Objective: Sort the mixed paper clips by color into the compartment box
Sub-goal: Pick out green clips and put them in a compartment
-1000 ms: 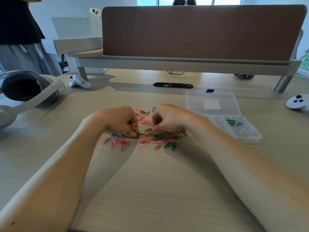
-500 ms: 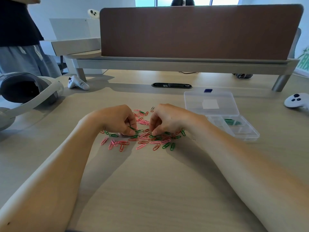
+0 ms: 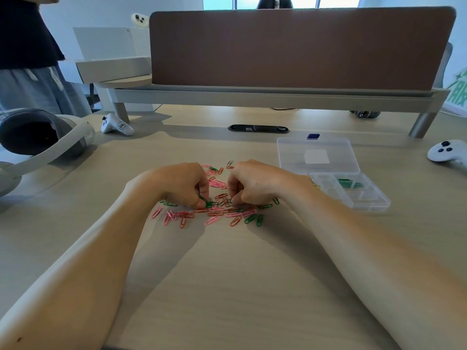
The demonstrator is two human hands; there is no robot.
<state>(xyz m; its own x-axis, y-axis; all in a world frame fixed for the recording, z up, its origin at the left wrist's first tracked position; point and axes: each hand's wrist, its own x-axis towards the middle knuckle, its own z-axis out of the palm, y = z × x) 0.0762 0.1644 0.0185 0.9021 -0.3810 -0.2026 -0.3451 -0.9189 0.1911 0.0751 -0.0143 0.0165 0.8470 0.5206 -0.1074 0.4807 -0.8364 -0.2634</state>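
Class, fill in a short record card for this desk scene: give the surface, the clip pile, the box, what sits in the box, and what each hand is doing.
surface: wooden desk
clip pile: pink, red and green paper clips, loose, mid-desk
box: clear compartment box, lid open, right of the pile
box contents: green clips in one compartment
left hand: pinching a green clip
right hand: fingertips down in the pile; hold unclear

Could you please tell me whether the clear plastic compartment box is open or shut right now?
Open. The clear plastic compartment box has its lid folded back flat on the desk behind it, and green paper clips lie exposed in one compartment.
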